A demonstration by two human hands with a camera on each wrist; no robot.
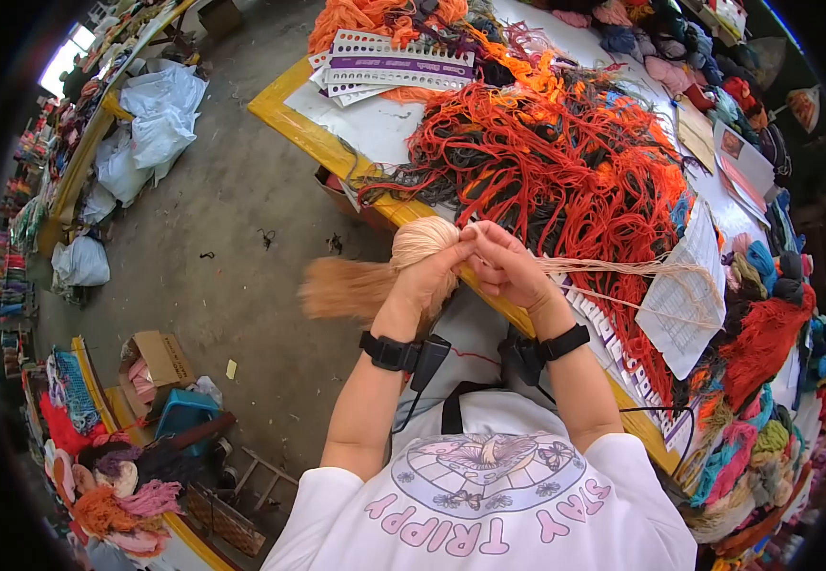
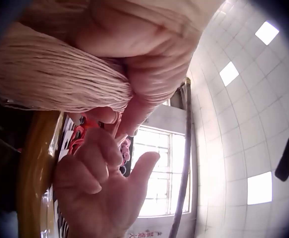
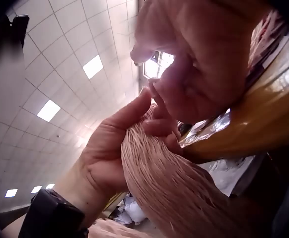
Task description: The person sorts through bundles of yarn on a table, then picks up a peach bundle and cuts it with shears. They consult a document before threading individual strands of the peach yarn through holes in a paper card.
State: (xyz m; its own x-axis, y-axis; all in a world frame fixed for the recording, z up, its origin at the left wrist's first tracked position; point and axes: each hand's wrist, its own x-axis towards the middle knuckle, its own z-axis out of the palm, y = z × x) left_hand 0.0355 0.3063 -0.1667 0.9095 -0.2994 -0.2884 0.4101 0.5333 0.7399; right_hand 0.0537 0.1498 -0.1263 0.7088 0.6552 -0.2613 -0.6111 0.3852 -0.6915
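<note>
A skein of pale peach yarn [image 1: 424, 238] is bunched in my left hand [image 1: 429, 278], its brushy loose end hanging to the left and blurred in the head view. In the right wrist view, the left hand [image 3: 107, 153] grips the neck of the skein [image 3: 159, 183], thumb pointing up along it. My right hand [image 1: 511, 266] is at the skein's gathered tip, fingers curled on a thin strand there and touching the left fingertips. The left wrist view shows this right hand [image 2: 102, 183] with curled fingers and its thumb held out. Pale strands [image 1: 613, 266] stretch rightward beyond the right hand.
Tangled red, orange and dark yarn [image 1: 565, 171] covers much of the yellow-edged table [image 1: 303, 90]. Punched purple-and-white cards [image 1: 398, 68] lie at its far end, and a printed sheet [image 1: 684, 305] to the right. White bags [image 1: 160, 109] and a cardboard box [image 1: 160, 362] stand at left.
</note>
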